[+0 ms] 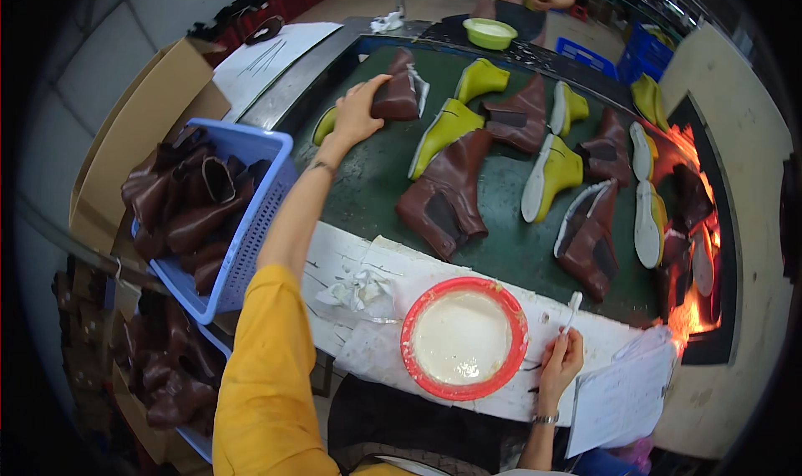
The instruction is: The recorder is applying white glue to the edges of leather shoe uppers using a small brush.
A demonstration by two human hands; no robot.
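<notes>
- The left hand (pixel 359 112) is reaching out to the upper left and touching a brown boot (pixel 399 94); its thumb and fingers are spreading along the near end, and I cannot tell whether they are gripping firmly.
- The right hand (pixel 560 363) is pinching a slim white brush (pixel 574 310) between thumb and fingers, its head pointing up and away from the person.
- The brown boot is lying at the upper left of the green work surface (pixel 355 183), its white-edged side facing right; a yellow-green sole (pixel 324 127) is showing just left of the left hand.
- A red bowl (pixel 408 342) of white paste (pixel 462 336) is standing on the pale board (pixel 334 254) just left of the right hand.
- A crumpled white cloth (pixel 361 292) is lying left of the bowl.
- Other brown boots (pixel 447 196) and yellow-green soles (pixel 555 175) are lying across the green surface, several soles showing their white undersides.
- At the right end, more pieces are sitting beside or within an opening that is glowing orange (pixel 687 319).
- Loose papers (pixel 622 401) are lying right of the right hand.
- On the left, a blue basket (pixel 280 146) is holding brown boot uppers (pixel 188 196), and a cardboard box (pixel 138 129) is standing behind it.
- Across the surface, another person's hand (pixel 547 2) is holding a yellow-green piece near a green bowl (pixel 490 38).
</notes>
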